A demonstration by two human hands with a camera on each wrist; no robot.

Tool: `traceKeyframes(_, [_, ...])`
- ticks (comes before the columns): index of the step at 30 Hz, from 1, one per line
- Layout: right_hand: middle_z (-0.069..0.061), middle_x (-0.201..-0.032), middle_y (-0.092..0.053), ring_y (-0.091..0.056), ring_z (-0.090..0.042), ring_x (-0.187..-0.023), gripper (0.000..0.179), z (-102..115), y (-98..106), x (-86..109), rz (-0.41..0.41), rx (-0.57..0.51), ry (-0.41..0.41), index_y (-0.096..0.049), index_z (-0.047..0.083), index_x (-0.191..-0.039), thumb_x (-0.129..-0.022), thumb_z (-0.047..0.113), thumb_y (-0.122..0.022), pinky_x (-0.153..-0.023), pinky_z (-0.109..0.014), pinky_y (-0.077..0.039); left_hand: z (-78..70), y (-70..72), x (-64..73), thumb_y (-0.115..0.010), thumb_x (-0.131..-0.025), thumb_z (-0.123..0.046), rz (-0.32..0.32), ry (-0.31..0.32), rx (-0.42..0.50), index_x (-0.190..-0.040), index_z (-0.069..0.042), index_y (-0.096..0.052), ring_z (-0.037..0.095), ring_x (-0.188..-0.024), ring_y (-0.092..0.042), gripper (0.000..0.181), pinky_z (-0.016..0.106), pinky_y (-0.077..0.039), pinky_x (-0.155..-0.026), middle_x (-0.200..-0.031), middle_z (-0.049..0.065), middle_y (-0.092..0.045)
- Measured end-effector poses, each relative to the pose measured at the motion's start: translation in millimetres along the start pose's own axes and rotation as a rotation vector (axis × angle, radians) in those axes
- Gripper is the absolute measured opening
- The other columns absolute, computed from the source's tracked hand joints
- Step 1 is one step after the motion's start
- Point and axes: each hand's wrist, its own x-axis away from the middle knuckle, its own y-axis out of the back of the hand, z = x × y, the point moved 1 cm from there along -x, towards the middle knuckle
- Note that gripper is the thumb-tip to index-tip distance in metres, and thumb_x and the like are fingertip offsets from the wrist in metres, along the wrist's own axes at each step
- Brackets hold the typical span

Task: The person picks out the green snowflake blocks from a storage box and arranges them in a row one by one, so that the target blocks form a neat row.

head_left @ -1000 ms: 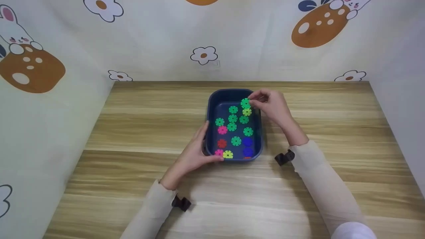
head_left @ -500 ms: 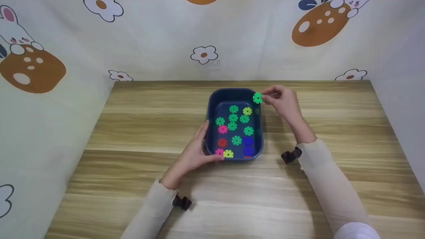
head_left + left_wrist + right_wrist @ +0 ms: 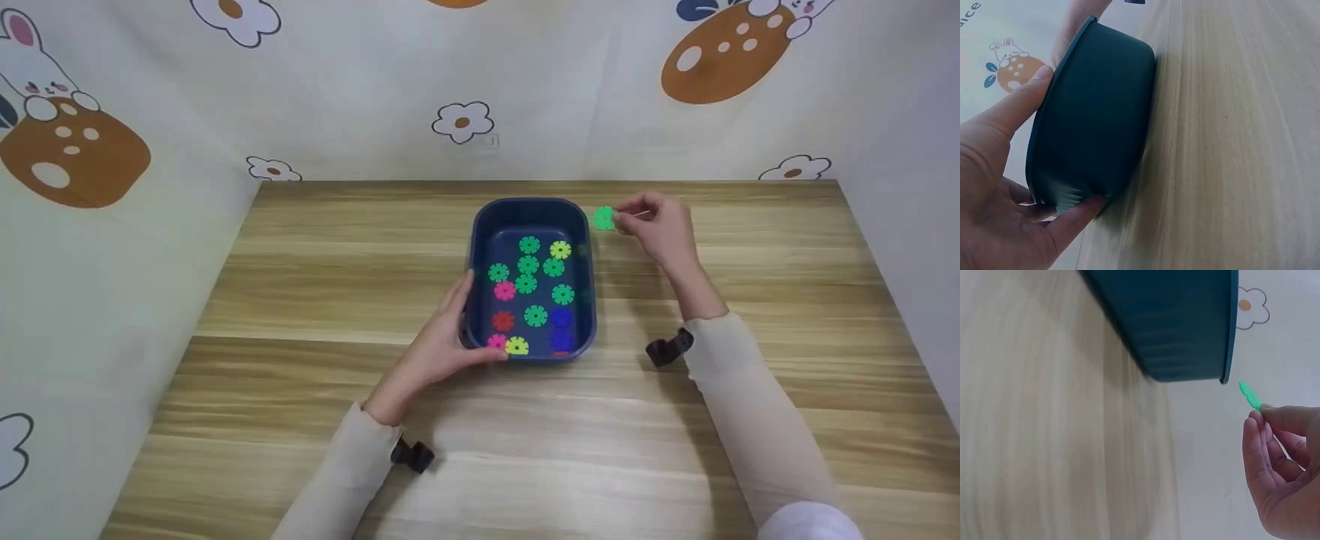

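Observation:
A dark blue plastic bin stands on the table with notched plastic discs lying inside. My left hand grips its near left corner, thumb along the front rim and fingers against the left wall. In the left wrist view, that hand presses the outside of the bin. Beyond the far right corner, my right hand pinches a bright green notched disc in the air. The right wrist view has this disc edge-on between thumb and fingertips, apart from the bin's rim.
Inside the bin lie several green discs, two yellow, pink, red and blue ones. A wood-grain table extends around it. A patterned cloth hangs behind and at the left.
My right hand has lifted the green disc from the bin's far right part and carried it right, past the rim. My left hand has stayed on the bin.

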Motion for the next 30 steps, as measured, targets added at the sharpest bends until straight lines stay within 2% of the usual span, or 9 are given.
traceKeyframes(3, [0.009,-0.084,-0.067,-0.065,0.005,-0.068,0.024,-5,4,-0.8,-0.004,0.004,-0.010,-0.071,-0.004,-0.111,-0.093,0.012,-0.069,-0.067,-0.013,-0.056,-0.4,0.1,-0.4,-0.090,-0.071,-0.038,0.003,-0.003,-0.003,-0.162,-0.015,-0.010,0.033,-0.153,-0.023,0.123,0.053,-0.027,-0.122,-0.168,0.010,-0.013])
traceKeyframes(10, [0.007,-0.085,-0.068,-0.064,0.006,-0.068,0.022,-14,7,-2.1,-0.001,0.049,-0.027,-0.071,-0.004,-0.109,-0.093,0.011,-0.069,-0.066,-0.011,-0.054,-0.1,0.4,-0.7,-0.090,-0.071,-0.039,0.006,0.009,0.008,-0.162,-0.017,-0.010,0.034,-0.153,-0.022,0.123,0.054,-0.026,-0.122,-0.169,0.010,-0.012])
traceKeyframes(14, [0.014,-0.079,-0.063,-0.061,0.007,-0.067,0.020,-19,8,-3.9,0.013,0.083,-0.051,-0.070,-0.006,-0.107,-0.093,0.008,-0.068,-0.064,-0.010,-0.053,-0.2,0.1,-0.2,-0.090,-0.072,-0.038,0.006,0.018,0.010,-0.162,-0.018,-0.010,0.033,-0.153,-0.022,0.122,0.054,-0.027,-0.122,-0.169,0.009,-0.012])
traceKeyframes(22, [0.007,-0.082,-0.066,-0.060,0.006,-0.068,0.020,-26,8,-5.2,0.033,0.140,-0.095,-0.071,-0.005,-0.107,-0.092,0.008,-0.068,-0.063,-0.010,-0.051,1.4,-0.8,-0.5,-0.090,-0.071,-0.040,0.007,0.023,-0.001,-0.162,-0.018,-0.010,0.033,-0.153,-0.023,0.123,0.054,-0.027,-0.122,-0.169,0.009,-0.013])
traceKeyframes(25, [0.010,-0.079,-0.064,-0.060,0.005,-0.068,0.020,-28,8,-5.2,0.044,0.133,-0.110,-0.071,-0.005,-0.106,-0.092,0.008,-0.068,-0.063,-0.011,-0.053,1.3,-0.5,-0.6,-0.090,-0.071,-0.043,0.010,0.020,-0.007,-0.162,-0.018,-0.010,0.033,-0.152,-0.024,0.124,0.053,-0.029,-0.121,-0.168,0.009,-0.013])
traceKeyframes(30, [0.005,-0.082,-0.066,-0.063,0.002,-0.069,0.019,-31,7,-4.4,0.074,0.114,-0.131,-0.070,-0.006,-0.106,-0.092,0.007,-0.068,-0.064,-0.014,-0.055,0.4,-0.1,-0.2,-0.089,-0.071,-0.043,0.017,0.025,-0.006,-0.162,-0.018,-0.009,0.033,-0.151,-0.026,0.124,0.053,-0.030,-0.121,-0.168,0.009,-0.013])
